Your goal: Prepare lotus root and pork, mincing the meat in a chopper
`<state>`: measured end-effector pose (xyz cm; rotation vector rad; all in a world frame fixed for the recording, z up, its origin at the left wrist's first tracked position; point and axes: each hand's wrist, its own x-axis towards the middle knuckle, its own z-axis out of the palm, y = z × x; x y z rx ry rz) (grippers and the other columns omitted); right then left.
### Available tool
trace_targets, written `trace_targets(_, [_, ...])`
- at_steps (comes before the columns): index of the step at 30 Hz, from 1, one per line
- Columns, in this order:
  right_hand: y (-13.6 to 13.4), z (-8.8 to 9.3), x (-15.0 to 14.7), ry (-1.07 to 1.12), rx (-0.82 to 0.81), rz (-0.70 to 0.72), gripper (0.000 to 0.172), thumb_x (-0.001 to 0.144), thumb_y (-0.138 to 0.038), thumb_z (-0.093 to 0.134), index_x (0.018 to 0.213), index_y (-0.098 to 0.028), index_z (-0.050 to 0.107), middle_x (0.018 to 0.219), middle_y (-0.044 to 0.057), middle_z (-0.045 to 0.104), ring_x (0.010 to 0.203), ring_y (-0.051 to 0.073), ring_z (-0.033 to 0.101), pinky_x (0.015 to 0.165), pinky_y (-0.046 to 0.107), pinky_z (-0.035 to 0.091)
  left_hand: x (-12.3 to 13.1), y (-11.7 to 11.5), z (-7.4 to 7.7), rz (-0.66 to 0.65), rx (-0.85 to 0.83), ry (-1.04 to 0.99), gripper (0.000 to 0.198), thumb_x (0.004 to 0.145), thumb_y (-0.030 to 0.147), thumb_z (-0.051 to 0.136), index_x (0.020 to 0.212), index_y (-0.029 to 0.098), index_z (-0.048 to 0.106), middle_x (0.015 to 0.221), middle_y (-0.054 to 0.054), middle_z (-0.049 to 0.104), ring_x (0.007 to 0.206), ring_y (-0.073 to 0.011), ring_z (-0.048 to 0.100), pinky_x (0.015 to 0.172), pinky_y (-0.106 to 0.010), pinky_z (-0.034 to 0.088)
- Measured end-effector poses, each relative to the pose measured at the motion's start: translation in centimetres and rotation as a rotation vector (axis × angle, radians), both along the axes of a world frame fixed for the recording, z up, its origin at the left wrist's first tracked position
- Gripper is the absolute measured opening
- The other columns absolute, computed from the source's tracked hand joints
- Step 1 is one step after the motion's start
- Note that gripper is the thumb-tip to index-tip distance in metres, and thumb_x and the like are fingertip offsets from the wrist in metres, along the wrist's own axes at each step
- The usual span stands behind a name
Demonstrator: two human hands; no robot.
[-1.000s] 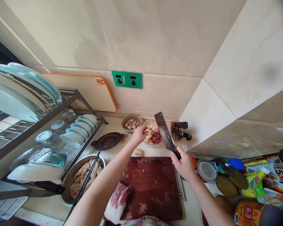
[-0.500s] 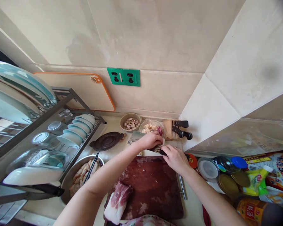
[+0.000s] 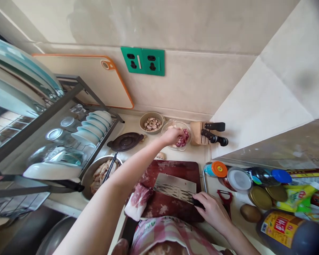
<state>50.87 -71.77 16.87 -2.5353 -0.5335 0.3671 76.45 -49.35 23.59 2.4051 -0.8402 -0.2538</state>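
My right hand (image 3: 211, 209) grips the black handle of a cleaver (image 3: 175, 187). Its broad blade lies low over the dark red cutting board (image 3: 159, 170). At the back, my left hand (image 3: 174, 136) reaches into a clear bowl (image 3: 189, 138) holding red sliced meat (image 3: 184, 140) and pale pieces. Its fingers are curled at the meat, their tips partly hidden. A slab of raw pork (image 3: 139, 202), pink with a white fatty side, rests on the board's left edge, left of the blade.
Left of the bowl are a basket of sliced pieces (image 3: 152, 124) and a dark lid (image 3: 126, 141). A metal bowl of meat (image 3: 102, 173) with chopsticks stands by the dish rack (image 3: 81, 83). A knife block (image 3: 198, 132), jars (image 3: 239, 179), peeler (image 3: 225, 198) and bottle (image 3: 284, 226) are right.
The cleaver has come back from beside the bowl to the board, in my right hand. My left hand has left the blade and moved over the bowl. The view has tilted down.
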Motion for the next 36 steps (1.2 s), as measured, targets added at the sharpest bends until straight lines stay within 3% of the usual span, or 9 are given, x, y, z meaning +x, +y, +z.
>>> trace_targets(4, [-1.0, -2.5, -3.1, 0.053, 0.022, -0.034, 0.037, 0.075, -0.007, 0.051, 0.104, -0.027, 0.061, 0.101, 0.003, 0.067, 0.088, 0.018, 0.066, 0.078, 0.030, 0.054, -4.5, 2.3, -0.8, -0.016, -0.124, 0.085, 0.023, 0.079, 0.012, 0.049, 0.090, 0.020, 0.068, 0.090, -0.001, 0.068, 0.084, -0.0155, 0.061, 0.079, -0.025, 0.046])
trace_targets(8, [-3.0, -4.9, -6.2, -0.023, 0.086, -0.156, 0.027, 0.081, -0.018, 0.051, 0.106, -0.028, 0.059, 0.100, 0.003, 0.069, 0.090, 0.018, 0.067, 0.079, 0.029, 0.056, -11.4, 4.6, -5.1, -0.022, 0.190, 0.132, 0.016, 0.076, 0.013, 0.054, 0.085, 0.020, 0.065, 0.088, -0.005, 0.064, 0.084, -0.0203, 0.060, 0.078, -0.030, 0.047])
trace_targets(13, [-3.5, -6.6, -7.4, -0.109, 0.050, -0.277, 0.023, 0.083, -0.025, 0.053, 0.106, -0.028, 0.057, 0.101, 0.003, 0.070, 0.091, 0.021, 0.068, 0.078, 0.032, 0.057, -16.3, 4.5, -9.4, 0.030, 0.269, 0.114, 0.017, 0.078, 0.007, 0.047, 0.077, 0.017, 0.061, 0.081, -0.008, 0.061, 0.080, -0.0226, 0.059, 0.079, -0.034, 0.046])
trace_targets(16, [-2.1, -7.0, -6.6, -0.130, 0.039, -0.265, 0.025, 0.082, -0.020, 0.053, 0.105, -0.028, 0.057, 0.100, 0.003, 0.069, 0.090, 0.020, 0.068, 0.076, 0.032, 0.057, -15.1, 3.7, -8.8, 0.105, 0.256, 0.071, 0.019, 0.082, 0.009, 0.044, 0.080, 0.017, 0.061, 0.082, -0.008, 0.061, 0.081, -0.0213, 0.058, 0.079, -0.033, 0.046])
trace_targets(21, [-0.1, -6.1, -5.1, -0.152, 0.035, -0.260, 0.026, 0.080, -0.017, 0.053, 0.104, -0.027, 0.058, 0.095, 0.004, 0.068, 0.085, 0.022, 0.067, 0.073, 0.035, 0.056, -8.8, 1.5, -5.2, 0.229, 0.173, -0.064, 0.027, 0.091, 0.020, 0.038, 0.107, 0.020, 0.059, 0.098, -0.008, 0.063, 0.093, -0.0208, 0.055, 0.084, -0.032, 0.043])
trace_targets(24, [0.6, -4.7, -3.1, -0.126, 0.106, -0.297, 0.016, 0.082, -0.024, 0.055, 0.096, -0.025, 0.062, 0.094, 0.006, 0.066, 0.087, 0.023, 0.065, 0.077, 0.037, 0.054, -5.6, 0.3, -3.6, 0.269, 0.161, -0.116, 0.024, 0.087, 0.018, 0.045, 0.098, 0.021, 0.066, 0.093, -0.007, 0.066, 0.100, -0.0236, 0.053, 0.089, -0.035, 0.039])
trace_targets(27, [1.9, -3.2, 1.2, 0.008, 0.346, -0.407, 0.016, 0.085, -0.033, 0.052, 0.092, -0.022, 0.061, 0.092, 0.006, 0.066, 0.085, 0.021, 0.064, 0.077, 0.035, 0.053, -4.5, -0.1, -2.9, 0.275, 0.167, -0.149, 0.019, 0.085, 0.021, 0.051, 0.084, 0.020, 0.070, 0.088, -0.008, 0.066, 0.099, -0.0256, 0.053, 0.089, -0.037, 0.039])
trace_targets(31, [5.0, -2.1, 9.2, 0.376, 0.800, -0.724, 0.029, 0.074, -0.043, 0.065, 0.090, -0.020, 0.058, 0.082, 0.003, 0.065, 0.070, 0.016, 0.064, 0.066, 0.029, 0.053, -4.3, 1.2, -3.2, 0.430, 0.091, -0.203, 0.024, 0.085, 0.025, 0.053, 0.104, 0.022, 0.066, 0.100, -0.009, 0.065, 0.101, -0.0258, 0.053, 0.090, -0.039, 0.040])
trace_targets(36, [8.5, -1.8, 16.4, 0.609, 0.976, -0.842, 0.034, 0.070, -0.046, 0.070, 0.078, -0.020, 0.050, 0.071, -0.002, 0.060, 0.057, 0.012, 0.064, 0.054, 0.025, 0.051, -0.4, 4.0, -4.1, 0.664, -0.061, -0.124, 0.034, 0.085, 0.015, 0.046, 0.117, 0.014, 0.058, 0.115, -0.014, 0.060, 0.108, -0.0229, 0.052, 0.096, -0.035, 0.039])
